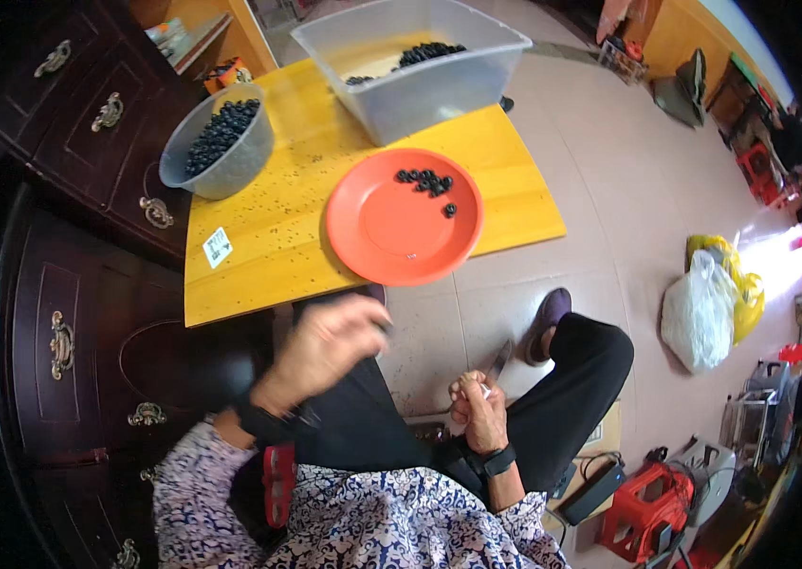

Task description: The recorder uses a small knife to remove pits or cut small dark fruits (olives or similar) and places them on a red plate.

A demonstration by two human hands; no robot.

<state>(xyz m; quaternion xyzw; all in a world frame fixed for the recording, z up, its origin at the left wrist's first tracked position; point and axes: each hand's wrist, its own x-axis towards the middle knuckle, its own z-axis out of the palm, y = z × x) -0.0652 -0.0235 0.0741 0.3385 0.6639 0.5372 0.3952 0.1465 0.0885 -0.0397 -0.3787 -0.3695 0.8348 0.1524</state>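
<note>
Pale tiles make up the floor [562,180], and dark drawers [73,133] stand on the left side of the frame. A yellow table [277,247] sits in the upper middle, with tiny dark bits [279,194] all over it. On it is a red plate [377,223], with some small, round black pieces [427,182] near its upper right edge. Many more are in a round tub [254,156] at the upper left. A big clear box [420,104] at the top has some too. Left of the plate lies a white card [218,247].

Below the plate, the left hand [330,346] is blurry, with bent fingers and something dark at their tips; I cannot tell if its grip is closed. Lower middle, the right hand [479,410] has its fingers curled tight around a small white thing [485,390]. A white bag [698,313] is on the floor at the right.
</note>
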